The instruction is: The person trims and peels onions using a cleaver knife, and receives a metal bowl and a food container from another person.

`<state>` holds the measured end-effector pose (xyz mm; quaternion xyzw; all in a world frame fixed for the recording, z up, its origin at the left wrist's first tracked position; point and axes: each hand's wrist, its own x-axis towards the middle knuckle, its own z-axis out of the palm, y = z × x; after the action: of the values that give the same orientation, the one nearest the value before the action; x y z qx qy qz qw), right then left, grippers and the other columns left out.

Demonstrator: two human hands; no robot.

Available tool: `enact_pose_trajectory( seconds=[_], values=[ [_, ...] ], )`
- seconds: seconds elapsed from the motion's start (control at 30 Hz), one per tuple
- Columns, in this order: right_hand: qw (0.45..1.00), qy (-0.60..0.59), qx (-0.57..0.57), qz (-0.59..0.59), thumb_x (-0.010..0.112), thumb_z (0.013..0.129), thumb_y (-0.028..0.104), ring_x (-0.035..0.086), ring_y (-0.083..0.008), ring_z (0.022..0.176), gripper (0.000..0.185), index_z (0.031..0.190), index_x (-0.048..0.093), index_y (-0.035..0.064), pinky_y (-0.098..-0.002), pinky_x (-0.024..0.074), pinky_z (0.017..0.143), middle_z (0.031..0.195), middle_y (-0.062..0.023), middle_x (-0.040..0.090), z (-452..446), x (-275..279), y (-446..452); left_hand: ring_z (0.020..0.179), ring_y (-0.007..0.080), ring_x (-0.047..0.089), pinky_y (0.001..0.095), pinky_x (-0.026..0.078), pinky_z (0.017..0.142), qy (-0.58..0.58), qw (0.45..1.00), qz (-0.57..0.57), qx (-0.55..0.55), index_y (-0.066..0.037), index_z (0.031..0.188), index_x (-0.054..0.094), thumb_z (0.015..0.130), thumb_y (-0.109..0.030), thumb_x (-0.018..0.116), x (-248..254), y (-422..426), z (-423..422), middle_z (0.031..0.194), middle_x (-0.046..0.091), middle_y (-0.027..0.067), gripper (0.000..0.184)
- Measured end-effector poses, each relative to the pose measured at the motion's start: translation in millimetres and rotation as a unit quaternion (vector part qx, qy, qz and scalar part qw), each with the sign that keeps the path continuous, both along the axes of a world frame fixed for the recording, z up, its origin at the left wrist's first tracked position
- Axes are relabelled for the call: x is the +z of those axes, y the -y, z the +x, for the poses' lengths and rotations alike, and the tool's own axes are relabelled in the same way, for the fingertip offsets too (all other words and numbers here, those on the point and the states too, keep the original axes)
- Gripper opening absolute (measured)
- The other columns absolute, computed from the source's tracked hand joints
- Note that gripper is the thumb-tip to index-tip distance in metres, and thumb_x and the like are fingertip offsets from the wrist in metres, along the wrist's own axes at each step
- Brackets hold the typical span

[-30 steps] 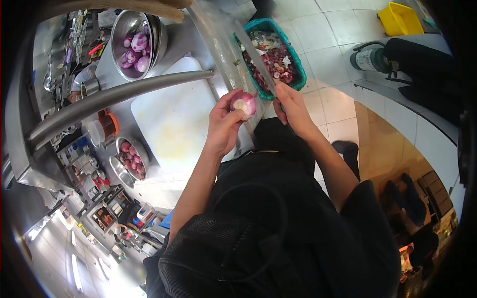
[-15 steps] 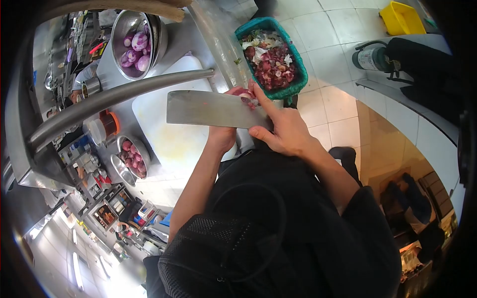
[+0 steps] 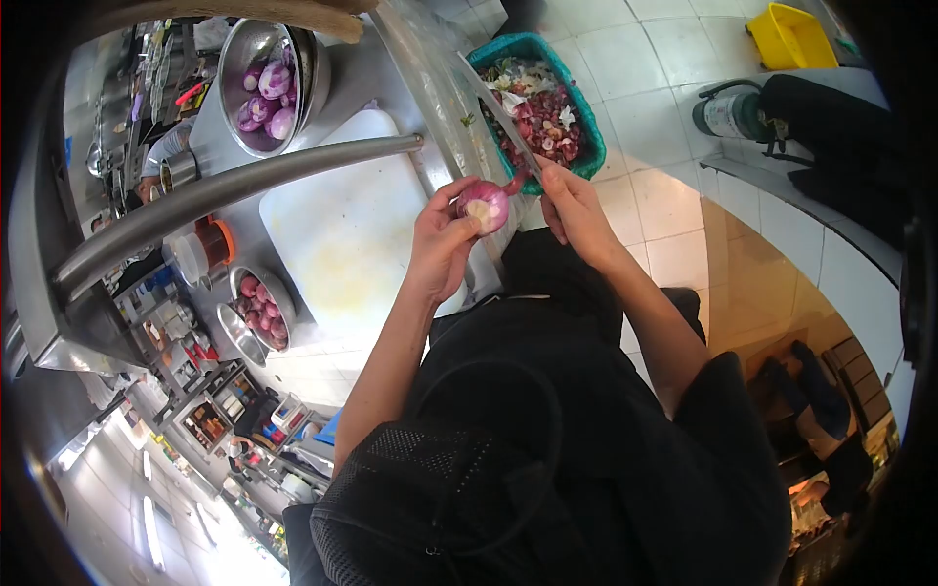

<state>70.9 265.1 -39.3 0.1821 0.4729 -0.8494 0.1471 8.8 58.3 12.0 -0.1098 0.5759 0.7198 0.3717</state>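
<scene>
My left hand [image 3: 440,244] grips a red onion [image 3: 486,207] whose pale cut end faces up at me. A strip of purple skin [image 3: 517,183] stretches from the onion towards my right hand [image 3: 578,213]. My right hand is closed around a broad-bladed cleaver [image 3: 500,115], seen nearly edge-on and pointing away over the bin. Part of the cleaver's handle is hidden by my fingers. Beneath the blade stands a teal-lined bin [image 3: 592,137] holding onion skins and scraps. The white cutting board [image 3: 337,234] lies on the counter, left of my left hand.
A metal bowl [image 3: 231,103] with peeled purple onions stands at the upper left. Another bowl [image 3: 284,293] holds unpeeled red onions. A metal rail [image 3: 254,181] crosses above the board. On the right are a fire extinguisher [image 3: 733,115] and a yellow bucket [image 3: 789,37].
The cleaver has swung from lying flat across the onion to pointing away over the bin. My hands have moved apart, the onion is now in plain view, and a strip of skin pulls off it.
</scene>
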Motion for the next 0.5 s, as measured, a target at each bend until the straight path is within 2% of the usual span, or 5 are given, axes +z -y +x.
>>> enact_pose_trajectory(
  seconds=[0.17,0.27,0.33,0.43,0.5],
  values=[
    [0.987,-0.059,-0.053,0.14,0.05,0.105,0.045,0.058,-0.0132,0.071,0.067,0.152,0.038,-0.0019,-0.0315,0.0466,0.064,0.087,-0.0027,0.064,5.4,-7.4,16.3,0.112,0.0217,0.062,0.0393,0.054,0.092,0.024,0.999,-0.002,0.032,-0.001,0.138,0.048,0.09,-0.008,0.064,1.6,-4.2,-3.2,0.125,0.062,0.0111,0.052],
    [0.953,-0.134,-0.051,0.268,0.055,0.101,0.045,0.065,-0.0245,0.073,0.074,0.156,0.03,0.0017,-0.04,0.0497,0.07,0.085,-0.0125,0.068,10.5,13.3,13.7,0.111,0.0189,0.063,0.0363,0.056,0.087,0.02,0.999,-0.023,0.038,-0.002,0.136,0.052,0.09,-0.002,0.063,-1.0,-5.3,-4.0,0.124,0.062,0.0094,0.048],
    [0.934,-0.135,0.081,0.319,0.06,0.095,0.052,0.067,-0.0345,0.069,0.086,0.159,0.024,0.0063,-0.044,0.05,0.068,0.073,-0.0195,0.064,11.6,38.1,5.2,0.11,0.0183,0.063,0.036,0.055,0.089,-0.016,0.999,-0.03,0.041,-0.002,0.136,0.053,0.091,-0.004,0.065,-7.1,-3.7,1.2,0.123,0.063,0.0088,0.046],
    [0.903,-0.118,0.173,0.375,0.06,0.092,0.058,0.064,-0.0437,0.065,0.095,0.16,0.018,0.0086,-0.0484,0.0499,0.065,0.064,-0.0205,0.061,11.9,51.4,8.9,0.109,0.0163,0.062,0.0349,0.053,0.092,-0.031,0.997,-0.013,0.071,-0.003,0.135,0.054,0.092,-0.008,0.068,-12.7,-2.8,2.4,0.121,0.064,0.007,0.045],
    [0.906,-0.144,0.141,0.371,0.059,0.092,0.062,0.056,-0.039,0.055,0.097,0.161,0.016,0.0088,-0.0434,0.0416,0.057,0.058,-0.0179,0.052,14.0,44.4,14.5,0.109,0.015,0.061,0.0337,0.051,0.094,-0.063,0.998,-0.012,0.01,-0.003,0.136,0.054,0.093,-0.01,0.069,-10.6,-1.2,1.4,0.122,0.064,0.0059,0.046]
  ],
)
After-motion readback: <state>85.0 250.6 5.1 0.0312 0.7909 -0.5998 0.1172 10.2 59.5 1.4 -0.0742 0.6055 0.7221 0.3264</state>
